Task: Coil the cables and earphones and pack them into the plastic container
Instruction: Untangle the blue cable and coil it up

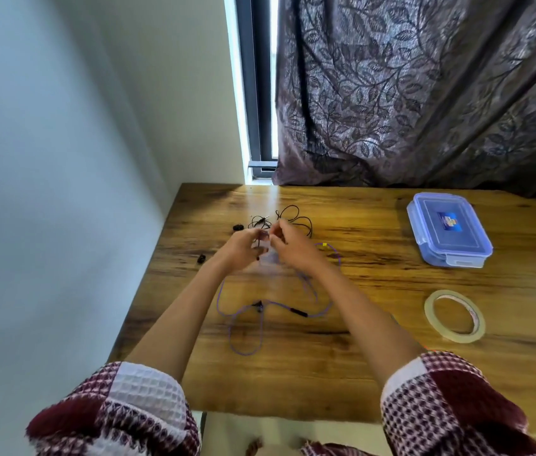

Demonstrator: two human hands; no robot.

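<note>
Wooden table (358,373): left hand (243,248) and right hand (291,248) pinch the black cable (310,225) centre-frame; purple cable (276,303) sprawls uncoiled, container (447,228) upper right lidded, so barely begun.

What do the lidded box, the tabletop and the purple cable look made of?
The box looks like translucent bluish plastic, glossy, with a see-through lid and clip tabs. The tabletop is wood or wood-look laminate with a smooth sheen, shown by grain streaks and window glare. The purple cable has a flexible matte sheath, maybe braided or rubbery; it is too thin to tell.
</note>
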